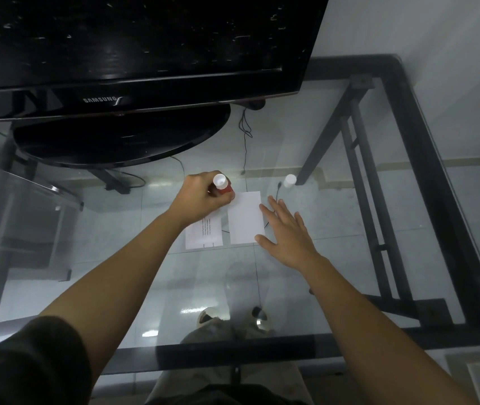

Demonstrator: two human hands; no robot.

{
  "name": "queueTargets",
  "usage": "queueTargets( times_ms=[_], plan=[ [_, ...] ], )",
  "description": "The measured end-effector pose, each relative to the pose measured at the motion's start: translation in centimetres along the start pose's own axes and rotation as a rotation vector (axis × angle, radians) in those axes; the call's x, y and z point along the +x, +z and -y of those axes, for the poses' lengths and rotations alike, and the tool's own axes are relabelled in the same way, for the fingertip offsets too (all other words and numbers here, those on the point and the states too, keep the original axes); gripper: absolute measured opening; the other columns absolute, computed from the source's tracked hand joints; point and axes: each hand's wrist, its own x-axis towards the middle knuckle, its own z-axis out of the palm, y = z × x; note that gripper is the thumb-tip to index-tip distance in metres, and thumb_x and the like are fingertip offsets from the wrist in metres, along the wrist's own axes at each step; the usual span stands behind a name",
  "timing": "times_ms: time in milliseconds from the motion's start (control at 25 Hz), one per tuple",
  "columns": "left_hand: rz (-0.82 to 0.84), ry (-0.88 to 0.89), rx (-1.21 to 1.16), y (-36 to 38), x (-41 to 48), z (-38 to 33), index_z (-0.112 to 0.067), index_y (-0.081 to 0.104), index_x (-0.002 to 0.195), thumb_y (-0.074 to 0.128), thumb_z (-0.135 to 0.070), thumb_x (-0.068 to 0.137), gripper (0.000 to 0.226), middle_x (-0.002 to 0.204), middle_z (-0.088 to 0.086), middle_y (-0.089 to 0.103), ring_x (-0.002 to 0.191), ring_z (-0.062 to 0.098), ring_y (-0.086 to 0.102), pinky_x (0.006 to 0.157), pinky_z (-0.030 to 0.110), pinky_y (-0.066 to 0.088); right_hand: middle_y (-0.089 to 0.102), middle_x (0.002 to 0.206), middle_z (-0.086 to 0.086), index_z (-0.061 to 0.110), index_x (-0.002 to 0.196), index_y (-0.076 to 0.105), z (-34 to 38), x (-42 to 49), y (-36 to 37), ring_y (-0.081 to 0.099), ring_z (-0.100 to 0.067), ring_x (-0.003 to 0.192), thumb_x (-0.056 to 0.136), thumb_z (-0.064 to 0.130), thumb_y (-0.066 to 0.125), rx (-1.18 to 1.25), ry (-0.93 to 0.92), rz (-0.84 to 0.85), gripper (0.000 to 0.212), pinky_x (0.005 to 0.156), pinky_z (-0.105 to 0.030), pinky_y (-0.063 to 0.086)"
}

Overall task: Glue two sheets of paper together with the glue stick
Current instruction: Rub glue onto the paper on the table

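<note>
Two small white sheets lie side by side on the glass table [349, 287]. The left sheet [205, 233] carries printed lines and my left wrist covers its upper part. The right sheet [246, 219] is blank. My left hand [200, 197] grips a red glue stick [223, 185] with a white end, held at the top left corner of the blank sheet. My right hand [285, 232] lies flat with straight fingers at the blank sheet's right edge. The glue stick's white cap [290, 180] stands apart, beyond my right hand.
A black television [133, 54] on an oval base [121, 135] stands at the back left, close behind my left hand. Thin black cables [245, 141] show near the sheets. The table's black frame [425, 171] runs along the right and front.
</note>
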Motion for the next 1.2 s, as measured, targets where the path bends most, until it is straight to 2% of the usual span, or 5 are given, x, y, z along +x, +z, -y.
queueTargets(
  times_ms=[240, 400, 720, 1000, 1200],
  plan=[
    [-0.085, -0.228, -0.440, 0.5, -2.2, 0.0, -0.032, 0.067, 0.080, 0.075, -0.028, 0.072, 0.012, 0.086, -0.008, 0.069, 0.081, 0.012, 0.064, 0.073, 0.027, 0.053, -0.002, 0.158, 0.006, 0.029, 0.146, 0.010, -0.2, 0.1, 0.3, -0.007, -0.015, 0.144, 0.090, 0.046, 0.046, 0.010, -0.001, -0.008, 0.068, 0.111, -0.037, -0.007],
    [-0.140, -0.480, -0.762, 1.4, -3.4, -0.1, -0.016, 0.069, 0.083, 0.077, -0.017, 0.071, 0.014, 0.090, 0.012, 0.071, 0.085, 0.028, 0.069, 0.079, 0.037, 0.057, -0.002, 0.158, 0.007, 0.028, 0.145, 0.010, -0.2, 0.1, 0.3, -0.007, -0.013, 0.144, 0.090, 0.045, 0.047, 0.020, -0.001, -0.016, 0.068, 0.110, -0.035, -0.008],
    [-0.005, -0.645, -1.009, 0.6, -3.1, -1.5, -0.011, 0.058, 0.090, 0.064, -0.023, 0.084, 0.014, 0.099, 0.009, 0.070, 0.079, 0.013, 0.067, 0.068, 0.026, 0.050, 0.013, 0.157, 0.005, 0.025, 0.140, 0.026, 0.2, -0.1, -0.1, 0.005, -0.015, 0.144, 0.085, 0.043, 0.054, 0.058, 0.007, -0.081, 0.064, 0.115, -0.042, 0.003],
    [0.099, -0.394, -0.538, 0.8, -1.9, -2.2, -0.018, 0.062, 0.115, 0.068, -0.023, 0.082, 0.034, 0.108, 0.004, 0.066, 0.098, 0.020, 0.063, 0.091, 0.032, 0.045, 0.016, 0.156, 0.003, 0.021, 0.141, 0.028, 0.3, -0.4, -0.4, 0.008, -0.016, 0.143, 0.088, 0.046, 0.049, 0.126, -0.018, -0.093, 0.063, 0.115, -0.041, 0.002],
    [0.010, -0.173, -0.271, 1.6, 0.5, -4.1, -0.015, 0.058, 0.110, 0.074, -0.026, 0.077, 0.037, 0.101, -0.001, 0.066, 0.088, 0.014, 0.063, 0.075, 0.017, 0.044, 0.024, 0.153, -0.002, 0.017, 0.142, 0.026, -0.3, -1.4, -0.9, 0.020, -0.019, 0.141, 0.095, 0.039, 0.037, 0.189, 0.070, -0.258, 0.053, 0.116, -0.036, 0.018]
  ],
)
